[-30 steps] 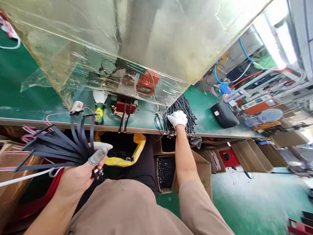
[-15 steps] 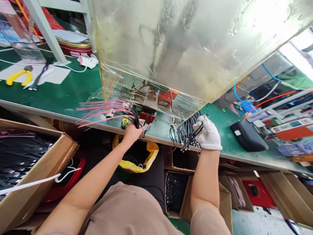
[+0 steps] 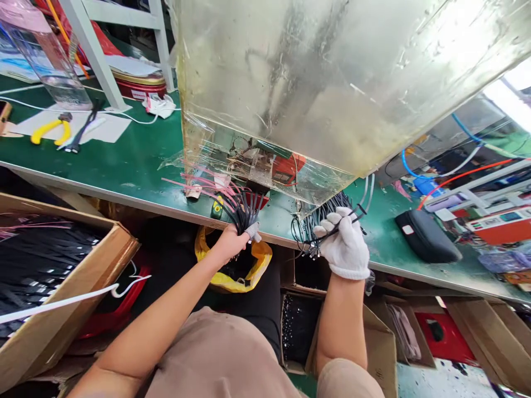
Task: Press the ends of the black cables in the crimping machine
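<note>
My left hand (image 3: 231, 244), bare except for a whitish covering at the fingertips, is closed round a bundle of black cables (image 3: 241, 214) at the bench's front edge. The bundle's pink wires (image 3: 199, 185) fan out to the left over the bench. My right hand (image 3: 343, 246), in a white knitted glove, pinches a thin black cable (image 3: 359, 213); whether it is one strand or more I cannot tell. Just behind the glove lies a pile of black cables (image 3: 309, 224) with metal-tipped ends hanging over the edge. A small red machine part (image 3: 258, 200) sits behind the bundle, partly hidden.
A large cloudy plastic shield (image 3: 265, 72) hangs over the bench (image 3: 136, 166). Yellow-handled pliers (image 3: 52, 130) lie left, and a black case (image 3: 427, 235) right. Below the edge are a yellow-rimmed bag (image 3: 265, 257) and a cardboard box (image 3: 99, 265) of cables.
My left hand has drawn the bundle slightly nearer and turned it, so its black cables fan upright. My right hand has come lower and closer, with a cable now showing above the fingers.
</note>
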A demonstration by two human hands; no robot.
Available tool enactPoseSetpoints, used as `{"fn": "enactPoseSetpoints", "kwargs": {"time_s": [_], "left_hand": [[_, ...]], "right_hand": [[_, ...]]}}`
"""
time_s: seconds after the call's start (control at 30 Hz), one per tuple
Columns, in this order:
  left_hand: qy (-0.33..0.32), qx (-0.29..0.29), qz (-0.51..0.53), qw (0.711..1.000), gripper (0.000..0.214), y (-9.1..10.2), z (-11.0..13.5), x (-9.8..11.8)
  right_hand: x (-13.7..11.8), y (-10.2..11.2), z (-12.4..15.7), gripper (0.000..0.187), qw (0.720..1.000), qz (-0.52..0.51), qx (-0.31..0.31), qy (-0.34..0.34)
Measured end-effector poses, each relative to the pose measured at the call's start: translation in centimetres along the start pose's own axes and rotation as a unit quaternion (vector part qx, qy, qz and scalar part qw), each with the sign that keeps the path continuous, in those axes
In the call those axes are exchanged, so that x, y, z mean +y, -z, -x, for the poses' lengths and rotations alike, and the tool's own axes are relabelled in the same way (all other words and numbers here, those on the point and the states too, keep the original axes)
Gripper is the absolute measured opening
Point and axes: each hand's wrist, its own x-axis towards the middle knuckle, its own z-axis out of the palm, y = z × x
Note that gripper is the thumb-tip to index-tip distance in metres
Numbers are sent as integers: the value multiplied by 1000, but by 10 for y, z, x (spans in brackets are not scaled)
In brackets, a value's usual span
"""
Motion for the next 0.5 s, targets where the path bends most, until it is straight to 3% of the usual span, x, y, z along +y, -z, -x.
{"fn": "enactPoseSetpoints", "kwargs": {"time_s": [0.3,0.5], "left_hand": [[-44,16,110,993,47,-9,-2,-2],[-39,4,121,992,46,-5,-1,-5]], "right_hand": [[2,-26,23,26,997,48,-55,-21],[15,-27,41,26,991,97,-74,-50]]}}
